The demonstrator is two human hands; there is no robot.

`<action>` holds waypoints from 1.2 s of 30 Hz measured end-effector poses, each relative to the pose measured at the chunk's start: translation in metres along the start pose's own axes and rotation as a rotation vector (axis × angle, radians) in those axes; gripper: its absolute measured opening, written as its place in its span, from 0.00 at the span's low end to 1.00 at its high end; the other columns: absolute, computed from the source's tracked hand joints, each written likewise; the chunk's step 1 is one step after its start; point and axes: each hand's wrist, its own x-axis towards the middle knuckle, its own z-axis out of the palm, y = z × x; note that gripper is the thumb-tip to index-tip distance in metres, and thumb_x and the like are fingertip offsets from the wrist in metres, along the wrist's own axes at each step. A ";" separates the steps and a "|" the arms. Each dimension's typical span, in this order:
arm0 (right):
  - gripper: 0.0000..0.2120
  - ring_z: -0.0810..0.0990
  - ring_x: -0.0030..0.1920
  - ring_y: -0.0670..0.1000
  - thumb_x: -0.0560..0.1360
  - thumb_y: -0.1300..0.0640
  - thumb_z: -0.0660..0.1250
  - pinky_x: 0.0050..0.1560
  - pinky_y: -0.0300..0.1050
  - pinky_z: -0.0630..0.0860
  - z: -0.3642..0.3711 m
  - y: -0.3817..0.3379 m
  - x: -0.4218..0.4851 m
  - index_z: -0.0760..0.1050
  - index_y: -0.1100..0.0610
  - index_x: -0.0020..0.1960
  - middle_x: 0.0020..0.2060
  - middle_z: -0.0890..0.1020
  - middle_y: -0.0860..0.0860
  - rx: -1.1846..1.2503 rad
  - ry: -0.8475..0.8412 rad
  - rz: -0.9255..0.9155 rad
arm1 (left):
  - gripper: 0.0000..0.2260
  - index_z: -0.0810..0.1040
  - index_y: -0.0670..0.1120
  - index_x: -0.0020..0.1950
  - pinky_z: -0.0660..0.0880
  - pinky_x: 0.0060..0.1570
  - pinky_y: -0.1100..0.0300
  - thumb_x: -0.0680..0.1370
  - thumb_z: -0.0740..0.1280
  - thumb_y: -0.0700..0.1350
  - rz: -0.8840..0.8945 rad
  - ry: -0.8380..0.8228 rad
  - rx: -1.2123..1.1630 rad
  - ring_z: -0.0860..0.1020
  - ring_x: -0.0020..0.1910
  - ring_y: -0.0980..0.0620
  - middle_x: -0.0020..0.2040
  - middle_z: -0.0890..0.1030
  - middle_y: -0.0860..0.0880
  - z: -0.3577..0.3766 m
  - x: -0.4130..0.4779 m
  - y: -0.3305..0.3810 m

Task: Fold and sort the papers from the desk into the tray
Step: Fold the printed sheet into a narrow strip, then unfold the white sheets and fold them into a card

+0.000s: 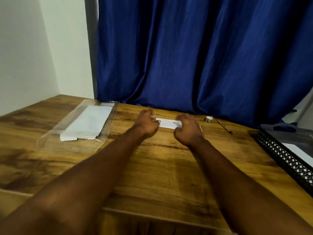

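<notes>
Hands out over the far middle of the wooden desk [160, 175], both forearms stretched forward, and between them lies the folded paper [166, 123], a small white strip flat on the wood, just in front of the blue curtain [186, 56].

Left hand [147, 124] sits at the strip's left end, fingers curled, one fingertip meeting the paper's edge. Whether it pinches or only presses there I cannot tell; the picture is too soft at that spot.

Right hand [188, 131] covers the right end. Its fingers arch over the top of the strip and the thumb tucks in at the near edge, so the paper looks nipped between them, a tight, narrow grip with the knuckles raised.

Off to the left, well apart from the hands, a clear plastic sleeve [50, 138] lies on the desk with a stack of white sheets [88, 122] inside it, angled toward the back corner by the pale wall [33, 48].

Over on the right, the black mesh tray [286, 162] sits at the desk's edge, partly cut off by the frame, with a white sheet [300, 151] lying flat in it.

Between the right hand and the tray, near the curtain's hem, a small roll of tape [209, 119] stands on the wood, and just beside it a dark pen [225, 127] lies at a slant.
</notes>
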 end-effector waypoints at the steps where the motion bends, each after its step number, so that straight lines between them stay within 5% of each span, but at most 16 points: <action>1: 0.22 0.74 0.69 0.55 0.75 0.59 0.71 0.70 0.52 0.73 0.001 -0.009 -0.001 0.78 0.53 0.69 0.67 0.78 0.52 0.037 -0.033 -0.054 | 0.17 0.74 0.51 0.65 0.76 0.42 0.60 0.78 0.73 0.51 0.015 0.018 0.108 0.76 0.47 0.57 0.67 0.72 0.51 -0.009 0.001 0.000; 5: 0.20 0.76 0.65 0.51 0.74 0.57 0.71 0.66 0.52 0.76 0.007 -0.047 0.002 0.80 0.50 0.66 0.64 0.78 0.47 0.065 -0.187 -0.223 | 0.18 0.79 0.50 0.62 0.76 0.57 0.51 0.76 0.74 0.56 0.156 -0.092 0.652 0.76 0.55 0.49 0.62 0.78 0.48 -0.067 0.001 0.004; 8: 0.19 0.77 0.62 0.50 0.75 0.55 0.70 0.63 0.51 0.78 0.010 -0.073 0.006 0.80 0.48 0.65 0.62 0.78 0.45 0.065 -0.235 -0.309 | 0.13 0.82 0.51 0.57 0.77 0.58 0.51 0.75 0.75 0.55 0.112 -0.255 0.853 0.80 0.54 0.47 0.57 0.82 0.49 -0.124 -0.010 0.010; 13: 0.16 0.79 0.60 0.50 0.73 0.55 0.68 0.59 0.51 0.79 0.013 -0.109 0.006 0.82 0.47 0.60 0.59 0.80 0.45 0.121 -0.258 -0.394 | 0.35 0.74 0.51 0.74 0.76 0.47 0.58 0.69 0.83 0.48 -0.293 -0.598 0.859 0.71 0.74 0.43 0.75 0.73 0.49 -0.197 -0.027 0.024; 18: 0.14 0.78 0.58 0.48 0.73 0.57 0.69 0.59 0.52 0.80 0.022 -0.139 -0.005 0.81 0.43 0.56 0.57 0.80 0.43 0.165 -0.286 -0.444 | 0.42 0.61 0.50 0.83 0.67 0.57 0.57 0.74 0.78 0.38 -0.440 -0.719 0.906 0.59 0.82 0.41 0.83 0.60 0.47 -0.218 -0.048 0.008; 23: 0.14 0.79 0.57 0.47 0.76 0.57 0.72 0.58 0.51 0.81 0.028 -0.157 -0.017 0.81 0.45 0.60 0.61 0.81 0.46 0.201 -0.309 -0.471 | 0.34 0.69 0.50 0.79 0.70 0.66 0.58 0.75 0.76 0.38 -0.378 -0.604 0.994 0.69 0.76 0.45 0.78 0.69 0.49 -0.217 -0.056 -0.025; 28: 0.15 0.77 0.57 0.44 0.77 0.56 0.72 0.48 0.39 0.72 0.030 -0.168 -0.025 0.80 0.44 0.62 0.63 0.80 0.43 0.260 -0.262 -0.498 | 0.23 0.81 0.50 0.68 0.72 0.71 0.47 0.73 0.78 0.40 -0.310 -0.493 0.898 0.75 0.68 0.46 0.68 0.79 0.50 -0.224 -0.052 -0.046; 33: 0.10 0.75 0.64 0.46 0.79 0.51 0.72 0.61 0.49 0.74 0.035 -0.187 -0.029 0.83 0.44 0.60 0.62 0.81 0.43 0.314 -0.209 -0.571 | 0.07 0.86 0.49 0.54 0.77 0.66 0.47 0.78 0.72 0.41 -0.209 -0.349 0.786 0.81 0.56 0.46 0.57 0.85 0.48 -0.228 -0.045 -0.056; 36: 0.10 0.72 0.66 0.48 0.79 0.44 0.71 0.65 0.54 0.71 0.042 -0.201 -0.029 0.85 0.43 0.59 0.63 0.80 0.44 0.322 -0.174 -0.567 | 0.07 0.84 0.49 0.47 0.81 0.60 0.49 0.80 0.71 0.38 -0.159 -0.303 0.707 0.83 0.52 0.47 0.53 0.85 0.47 -0.228 -0.044 -0.062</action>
